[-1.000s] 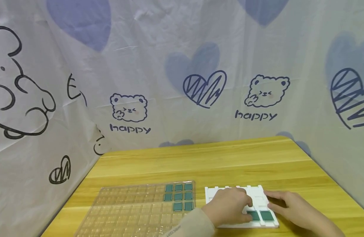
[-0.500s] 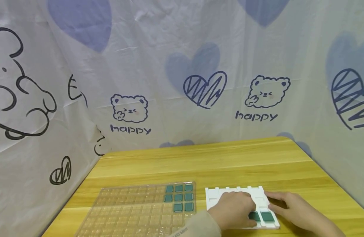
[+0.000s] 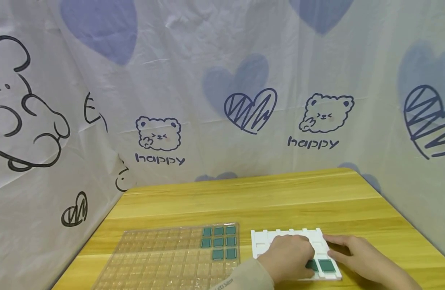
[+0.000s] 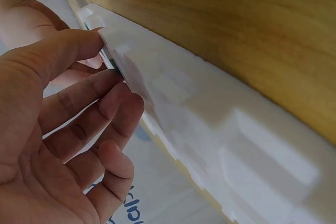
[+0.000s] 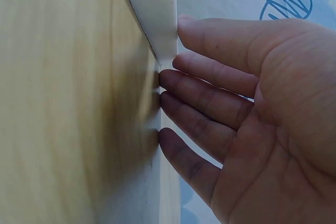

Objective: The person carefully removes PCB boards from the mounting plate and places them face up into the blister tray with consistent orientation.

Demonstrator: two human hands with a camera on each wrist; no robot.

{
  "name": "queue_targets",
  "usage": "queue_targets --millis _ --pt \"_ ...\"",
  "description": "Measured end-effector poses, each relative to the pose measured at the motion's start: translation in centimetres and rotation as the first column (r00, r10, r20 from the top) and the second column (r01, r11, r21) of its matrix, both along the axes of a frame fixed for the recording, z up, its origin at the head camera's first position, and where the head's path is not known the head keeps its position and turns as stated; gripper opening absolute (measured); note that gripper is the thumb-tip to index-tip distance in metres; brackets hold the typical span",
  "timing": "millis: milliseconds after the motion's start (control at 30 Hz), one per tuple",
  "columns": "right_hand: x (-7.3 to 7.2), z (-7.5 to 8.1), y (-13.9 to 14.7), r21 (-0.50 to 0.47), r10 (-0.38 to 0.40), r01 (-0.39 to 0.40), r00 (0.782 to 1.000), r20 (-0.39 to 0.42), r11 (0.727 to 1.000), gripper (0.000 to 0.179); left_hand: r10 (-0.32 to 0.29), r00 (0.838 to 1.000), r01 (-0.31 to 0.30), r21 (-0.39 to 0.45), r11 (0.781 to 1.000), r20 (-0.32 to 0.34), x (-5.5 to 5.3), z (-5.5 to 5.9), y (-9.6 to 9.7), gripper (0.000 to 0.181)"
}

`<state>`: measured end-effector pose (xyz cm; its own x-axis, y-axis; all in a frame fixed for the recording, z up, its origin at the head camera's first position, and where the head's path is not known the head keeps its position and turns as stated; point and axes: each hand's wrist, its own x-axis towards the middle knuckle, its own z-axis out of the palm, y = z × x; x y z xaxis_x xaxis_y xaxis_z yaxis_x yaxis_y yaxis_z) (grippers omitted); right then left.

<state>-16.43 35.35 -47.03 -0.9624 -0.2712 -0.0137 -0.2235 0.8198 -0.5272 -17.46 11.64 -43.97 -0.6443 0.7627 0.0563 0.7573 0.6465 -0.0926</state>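
A white slotted tray [image 3: 260, 238] lies at the right of the table, two dark green square tiles in its near right slots: one in the corner [image 3: 326, 266], the other [image 3: 312, 265] partly behind my left thumb. My left hand [image 3: 288, 257] reaches over the tray with curled fingers. In the left wrist view, thumb and index finger pinch a thin green-edged tile [image 4: 113, 62] at the tray's surface; most of it is hidden. My right hand [image 3: 360, 254] rests at the tray's right edge, thumb and fingertips touching it, fingers [image 5: 205, 93] fairly straight in the right wrist view.
A clear plastic tray [image 3: 161, 253] with many small pockets lies to the left; several green tiles [image 3: 218, 242] sit in its far right pockets. The wooden table [image 3: 244, 201] is bounded by a printed white cloth [image 3: 208, 161] behind and at both sides.
My left hand has shifted slightly right and toward me over the white tray, covering more of the second tile. The right hand stays at the tray's edge.
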Motion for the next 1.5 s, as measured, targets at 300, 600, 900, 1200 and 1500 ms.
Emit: queue_targets --millis 300,600,900,1200,1500 --pt "-0.09 -0.12 0.09 -0.015 0.000 0.000 1.000 0.012 1.000 0.053 0.009 1.000 -0.009 0.007 1.000 -0.025 0.12 -0.15 0.20 0.035" --pt "-0.13 -0.02 -0.02 -0.015 -0.006 0.007 1.000 0.014 1.000 0.052 0.034 0.999 -0.034 0.022 0.999 0.023 0.04 -0.18 0.42 0.032" --pt "-0.10 0.15 -0.22 -0.008 -0.007 0.007 1.000 0.019 1.000 0.051 0.055 0.997 -0.058 0.048 0.997 0.059 0.11 -0.23 0.40 0.028" --pt "-0.12 0.12 -0.14 -0.017 -0.001 0.001 1.000 0.021 1.000 0.051 0.061 0.994 -0.066 0.060 0.996 0.089 0.22 -0.25 0.34 0.029" --pt "-0.11 0.09 -0.12 -0.013 -0.006 0.006 1.000 0.022 1.000 0.052 0.058 0.995 -0.064 0.064 0.996 0.087 0.17 -0.15 0.28 0.027"
